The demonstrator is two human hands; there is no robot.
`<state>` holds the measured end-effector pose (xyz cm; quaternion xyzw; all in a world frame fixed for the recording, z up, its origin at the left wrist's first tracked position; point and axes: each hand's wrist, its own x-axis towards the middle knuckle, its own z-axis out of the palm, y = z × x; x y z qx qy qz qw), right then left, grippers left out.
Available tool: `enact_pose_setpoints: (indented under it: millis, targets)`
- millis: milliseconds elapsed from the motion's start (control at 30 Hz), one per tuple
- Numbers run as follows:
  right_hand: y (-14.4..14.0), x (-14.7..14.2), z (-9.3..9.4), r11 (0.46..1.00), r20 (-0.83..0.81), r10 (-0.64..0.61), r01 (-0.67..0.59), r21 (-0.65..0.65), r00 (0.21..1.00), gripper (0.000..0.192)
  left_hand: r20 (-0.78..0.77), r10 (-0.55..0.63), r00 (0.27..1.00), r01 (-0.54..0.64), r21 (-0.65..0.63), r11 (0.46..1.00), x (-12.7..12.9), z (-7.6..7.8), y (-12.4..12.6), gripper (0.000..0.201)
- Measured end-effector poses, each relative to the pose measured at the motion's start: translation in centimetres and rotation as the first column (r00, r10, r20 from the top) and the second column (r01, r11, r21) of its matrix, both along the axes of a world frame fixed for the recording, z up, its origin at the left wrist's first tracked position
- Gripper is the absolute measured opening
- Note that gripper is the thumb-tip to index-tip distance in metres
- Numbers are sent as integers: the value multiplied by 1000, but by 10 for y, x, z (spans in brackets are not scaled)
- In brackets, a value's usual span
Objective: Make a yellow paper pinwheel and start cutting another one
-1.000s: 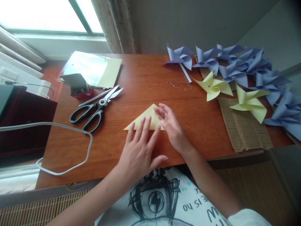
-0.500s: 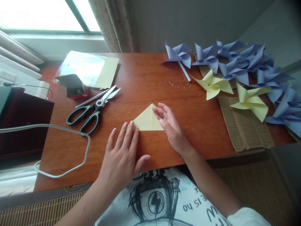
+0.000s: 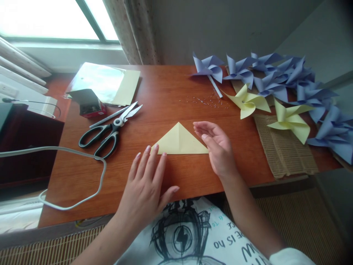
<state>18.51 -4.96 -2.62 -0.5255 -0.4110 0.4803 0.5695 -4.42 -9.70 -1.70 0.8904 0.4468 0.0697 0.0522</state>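
- Since the earlier frames, the right hand [image 3: 217, 149] has slid off the folded yellow paper triangle [image 3: 179, 141] and now hovers, fingers loosely curved and grasping nothing, just beside its right slope.
- Meanwhile the left hand [image 3: 145, 184] has drawn back toward the near edge of the worktop [image 3: 171, 92]; it lies flat and released, fingertips touching the triangle's lower left corner.
- With both palms off it, the whole triangle shows, lying flat in the middle of the worktop with its long edge toward the person; the crease looks pressed in and the fold seems finished.
- To the left lie black-handled scissors [image 3: 109, 129], partly open, with what may be a pen [image 3: 109, 117] beside them, though it is too thin to be sure.
- Behind them sit a small red box [image 3: 89, 105] and a shiny packet of yellow paper sheets [image 3: 107, 82].
- On the right, two yellow pinwheels [image 3: 249, 101] lie among a row of blue pinwheels [image 3: 278, 75], near a corrugated cardboard sheet [image 3: 284, 149].
- Small pins or beads [image 3: 205, 101] are scattered near the far edge, and a white cable [image 3: 71, 151] loops at the left.
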Motion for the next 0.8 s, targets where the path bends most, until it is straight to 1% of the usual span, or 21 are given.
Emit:
enact_pose_setpoints:
  millis: [100,233,367,467,667,800]
  targets:
    - [1,11,1,1000,116,-10,13,-20,993,26,3,-40,999,40,-14,999,8,-2,0,81]
    - [0,16,1,998,218,62,-54,-41,974,32,3,-25,1000,25,-37,999,11,-9,2,84]
    - [0,15,1,987,365,160,-144,-72,917,37,4,-23,1000,23,-40,999,11,-14,3,88]
    - [2,13,1,982,456,190,-173,-80,869,39,0,-24,1000,24,-33,999,11,-15,2,90]
    - [5,10,5,981,479,194,-176,-81,856,40,4,-23,1000,23,-31,999,12,-15,2,90]
    - [3,9,8,982,474,188,-164,-92,860,41,34,-21,999,23,-42,999,11,-15,1,85]
